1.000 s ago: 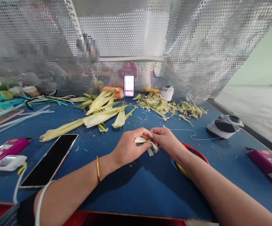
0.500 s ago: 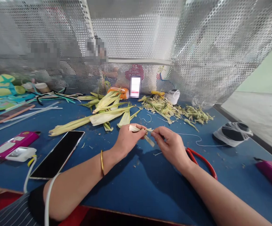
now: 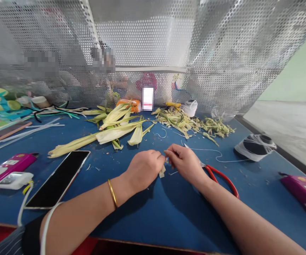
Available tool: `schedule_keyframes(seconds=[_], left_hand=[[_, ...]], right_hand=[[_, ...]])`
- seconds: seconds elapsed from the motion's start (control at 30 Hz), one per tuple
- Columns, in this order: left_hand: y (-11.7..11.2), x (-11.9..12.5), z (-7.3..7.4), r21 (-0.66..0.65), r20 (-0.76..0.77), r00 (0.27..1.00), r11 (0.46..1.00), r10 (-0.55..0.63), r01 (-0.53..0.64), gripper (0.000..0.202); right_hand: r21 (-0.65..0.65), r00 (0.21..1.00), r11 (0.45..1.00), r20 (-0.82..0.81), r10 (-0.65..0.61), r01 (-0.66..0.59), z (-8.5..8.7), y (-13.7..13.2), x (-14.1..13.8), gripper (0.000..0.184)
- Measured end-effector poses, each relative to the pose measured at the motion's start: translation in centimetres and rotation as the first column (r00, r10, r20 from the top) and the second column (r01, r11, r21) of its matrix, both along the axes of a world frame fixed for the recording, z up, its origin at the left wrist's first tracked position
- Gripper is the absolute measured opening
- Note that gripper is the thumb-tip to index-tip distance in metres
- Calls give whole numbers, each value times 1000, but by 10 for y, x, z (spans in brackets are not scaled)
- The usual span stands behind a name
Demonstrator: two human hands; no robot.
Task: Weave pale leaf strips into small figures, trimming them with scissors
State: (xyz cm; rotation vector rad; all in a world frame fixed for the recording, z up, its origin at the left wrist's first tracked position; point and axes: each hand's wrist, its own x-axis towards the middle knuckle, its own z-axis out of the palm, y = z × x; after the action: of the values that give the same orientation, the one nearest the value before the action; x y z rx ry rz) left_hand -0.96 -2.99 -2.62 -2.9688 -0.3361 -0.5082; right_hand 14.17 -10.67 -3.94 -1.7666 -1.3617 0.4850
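Observation:
My left hand is closed round a small strip of corn husk, whose pale end sticks out below the fingers. Close beside it, my right hand is closed in a pinch at the husk, on what looks like the white thread. That thread runs across the table from a dark spool on the right. Scissors with red handles lie partly under my right hand and wrist. My fingers hide most of the husk strip.
Long corn husks lie beyond my hands, with a heap of husk scraps to their right. A black-screened phone and a magenta device are at left; another magenta device is at right. A perforated screen stands behind.
My left hand has turned over, back upward, and now covers most of the husk strip. Both hands are slightly lower. The view has shifted a little to the right.

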Motion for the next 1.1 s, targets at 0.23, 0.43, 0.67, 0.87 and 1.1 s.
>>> schedule_keyframes(seconds=[0.23,0.43,0.67,0.87,1.1], left_hand=[[-20,-1,-5,375,-67,997,927,43,-15,19],[-23,1,11,359,-152,972,926,178,-114,20],[-35,-1,9,163,-335,916,971,221,-175,25],[-37,-10,11,-129,-341,908,944,244,-302,26],[-18,-22,13,-351,-273,925,868,264,-352,16]], right_hand=[[23,990,999,-133,50,-47,-6,5,3,24],[75,970,996,-233,69,-53,-8,7,1,23],[-7,981,981,-1,194,-194,-9,6,1,20],[-94,962,959,27,271,-267,-12,7,5,17],[-141,957,949,33,290,-282,-5,3,5,21]])
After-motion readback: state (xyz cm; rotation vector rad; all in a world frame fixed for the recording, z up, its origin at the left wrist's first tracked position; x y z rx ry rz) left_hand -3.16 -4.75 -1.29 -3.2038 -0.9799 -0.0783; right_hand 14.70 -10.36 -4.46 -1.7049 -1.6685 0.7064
